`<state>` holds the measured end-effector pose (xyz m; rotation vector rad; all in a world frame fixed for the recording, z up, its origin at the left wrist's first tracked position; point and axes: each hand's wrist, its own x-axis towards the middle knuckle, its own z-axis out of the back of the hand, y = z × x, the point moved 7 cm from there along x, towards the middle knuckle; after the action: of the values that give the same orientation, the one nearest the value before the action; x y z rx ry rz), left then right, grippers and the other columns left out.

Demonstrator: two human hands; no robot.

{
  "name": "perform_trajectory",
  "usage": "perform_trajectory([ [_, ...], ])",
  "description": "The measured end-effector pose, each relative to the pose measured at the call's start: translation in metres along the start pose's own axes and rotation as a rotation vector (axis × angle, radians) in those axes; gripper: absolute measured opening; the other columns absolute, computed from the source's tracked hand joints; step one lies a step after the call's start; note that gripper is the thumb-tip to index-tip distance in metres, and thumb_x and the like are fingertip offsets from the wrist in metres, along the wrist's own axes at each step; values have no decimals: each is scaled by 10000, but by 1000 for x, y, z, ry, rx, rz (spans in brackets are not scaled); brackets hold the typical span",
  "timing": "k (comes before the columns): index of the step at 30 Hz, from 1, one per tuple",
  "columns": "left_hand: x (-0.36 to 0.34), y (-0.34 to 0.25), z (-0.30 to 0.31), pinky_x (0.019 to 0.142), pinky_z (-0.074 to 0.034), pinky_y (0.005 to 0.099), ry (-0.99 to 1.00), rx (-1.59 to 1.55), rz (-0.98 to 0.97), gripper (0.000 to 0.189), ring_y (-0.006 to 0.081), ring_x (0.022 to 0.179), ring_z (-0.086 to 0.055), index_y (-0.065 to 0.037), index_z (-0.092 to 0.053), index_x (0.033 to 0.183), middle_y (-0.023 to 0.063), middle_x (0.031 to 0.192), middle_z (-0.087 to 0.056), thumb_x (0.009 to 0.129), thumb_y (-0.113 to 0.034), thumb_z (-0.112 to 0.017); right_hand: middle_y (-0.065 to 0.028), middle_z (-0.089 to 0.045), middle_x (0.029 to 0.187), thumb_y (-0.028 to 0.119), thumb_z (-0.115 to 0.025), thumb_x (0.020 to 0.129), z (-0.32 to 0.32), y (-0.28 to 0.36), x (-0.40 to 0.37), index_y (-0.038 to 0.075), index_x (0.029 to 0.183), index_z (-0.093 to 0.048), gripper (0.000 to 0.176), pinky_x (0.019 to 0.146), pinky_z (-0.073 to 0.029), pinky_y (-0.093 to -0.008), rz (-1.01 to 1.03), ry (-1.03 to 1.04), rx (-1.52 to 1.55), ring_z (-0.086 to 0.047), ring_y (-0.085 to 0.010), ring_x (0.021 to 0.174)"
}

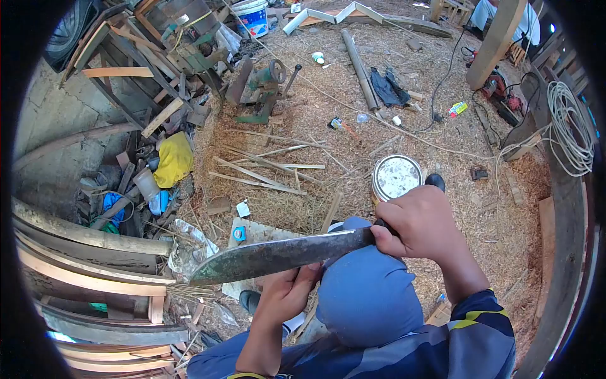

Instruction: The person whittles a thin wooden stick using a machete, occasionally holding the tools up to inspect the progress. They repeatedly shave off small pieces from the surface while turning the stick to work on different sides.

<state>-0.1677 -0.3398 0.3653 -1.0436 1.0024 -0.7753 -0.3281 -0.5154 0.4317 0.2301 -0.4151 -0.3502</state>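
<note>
A machete (271,256) with a broad, dark, stained blade lies across the view, its tip pointing left. My right hand (420,224) is closed around its dark handle, just above my knee in blue trousers (369,297). Under the blade is my left hand (284,297), with its thumb and fingers drawn together. The blade hides the fingertips, so what they hold, if anything, cannot be made out. Beyond the blade, a blue tape measure (239,233) rests on a pale board (268,231). Thin wooden strips (271,165) are scattered on the ground ahead.
A round can with a white lid (398,177) stands beyond my right hand. A green metal vise (262,88) sits farther ahead. Curved timbers (95,284) are stacked at left, near a yellow cloth (173,159). Coiled rope (568,129) hangs at right. Shavings cover the ground.
</note>
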Motion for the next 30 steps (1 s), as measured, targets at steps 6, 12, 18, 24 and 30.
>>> perform_trajectory([
  [6,0,-9,-3,602,-409,240,-104,11,-29,208,64,687,-540,1,-679,1135,-16,843,-642,1069,-174,-588,-78,-556,535,453,-680,884,-3,-2,1,126,693,-573,394,482,-433,-446,-5,19,8,-575,-322,479],
  [12,-5,-11,-4,611,-407,234,-45,-139,37,217,71,699,-544,2,-677,1133,-4,862,-649,1070,-181,-579,-79,-552,530,451,-675,887,-6,-5,1,129,702,-577,384,478,-427,-449,-5,40,24,-578,-322,480],
  [18,1,-29,-10,644,-419,247,-70,-51,-66,196,79,745,-548,4,-679,1117,6,901,-657,1075,-141,-554,-79,-558,535,449,-667,889,-7,-7,4,132,703,-589,376,480,-428,-446,-1,60,50,-582,-319,486],
  [24,0,-22,-10,718,-469,270,-98,97,-106,201,111,841,-596,19,-685,1093,34,941,-671,1074,-128,-550,-77,-563,542,445,-665,883,-9,-10,1,135,709,-600,362,490,-434,-447,-17,88,66,-590,-318,497],
  [30,-7,-42,-12,666,-480,312,-85,314,-302,238,146,747,-613,32,-673,1038,81,851,-665,1068,-152,-526,-81,-571,558,429,-668,874,-4,-10,-5,130,704,-593,352,505,-445,-449,-31,57,37,-603,-314,520],
])
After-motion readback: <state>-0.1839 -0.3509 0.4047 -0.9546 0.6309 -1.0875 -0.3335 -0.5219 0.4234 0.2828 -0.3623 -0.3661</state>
